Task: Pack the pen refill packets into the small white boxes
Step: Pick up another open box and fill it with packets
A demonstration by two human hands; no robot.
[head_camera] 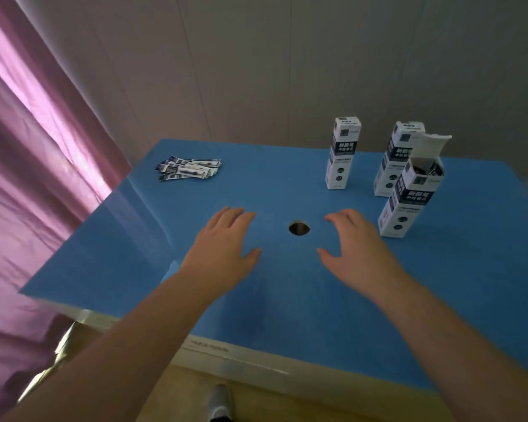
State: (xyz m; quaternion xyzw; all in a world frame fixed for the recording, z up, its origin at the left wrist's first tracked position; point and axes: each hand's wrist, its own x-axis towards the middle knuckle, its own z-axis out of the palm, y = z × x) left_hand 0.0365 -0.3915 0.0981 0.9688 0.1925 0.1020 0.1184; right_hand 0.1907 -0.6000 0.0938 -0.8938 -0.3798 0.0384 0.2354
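A small pile of pen refill packets [188,169] lies at the far left of the blue table [287,300]. Three small white boxes stand upright at the right: a closed one [341,153], a second [392,161] behind, and the nearest one [412,197] with its top flap open and dark contents showing inside. My left hand [223,248] hovers palm down over the table's middle, fingers straight, holding nothing. My right hand [357,242] hovers beside it with loosely spread fingers, empty, just left of the open box.
A round hole [298,228] in the tabletop lies between my hands. A pink curtain [28,178] hangs at the left, a plain wall stands behind the table. My shoe [220,402] shows on the floor below the table's near edge.
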